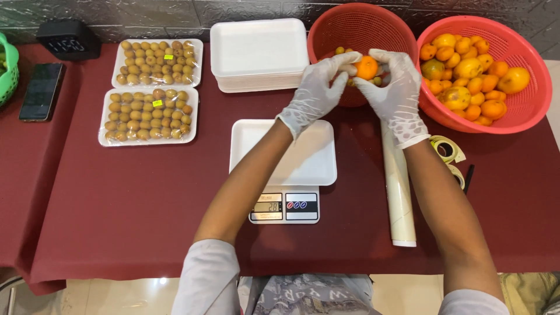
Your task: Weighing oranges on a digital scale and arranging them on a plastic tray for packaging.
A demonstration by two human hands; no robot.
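Both hands gloved in white, raised together over the near rim of the left red basket (326,26). Left hand (318,87) and right hand (394,87) meet fingertip to fingertip around a small orange fruit (367,67); fingers of both curl onto it, so it's clamped between the two, held above the basket's opening. Can't tell for sure which hand carries most of it, the fingers overlap there.

Inside that basket: a few more small fruits just behind the hands, mostly hidden.

Second red basket (525,114) sits touching-close on the right, piled with orange and yellow fruit (466,73), mixed sizes.

Directly below the hands on the dark red desk (128,198): an empty white foam tray (303,157) sitting on a small digital scale (284,207), display lit. Left forearm crosses over the tray.

Behind the scale, against the wall: a stack of empty white foam trays (258,49).

Left of that stack: two filled trays, wrapped in clear film, each packed with small brownish-yellow fruits, one behind the other, far tray (157,61) and near tray (149,115). Each has a small yellow sticker.

Right of the scale: a roll of cling film (398,192) lying lengthwise, partly under the right forearm. Beside it, a roll of labels (446,149), near the right basket.

Far left: a dark phone (41,90) lying flat, a black digital clock (67,41) behind it, and the edge of a green basket (7,70) at the frame border.
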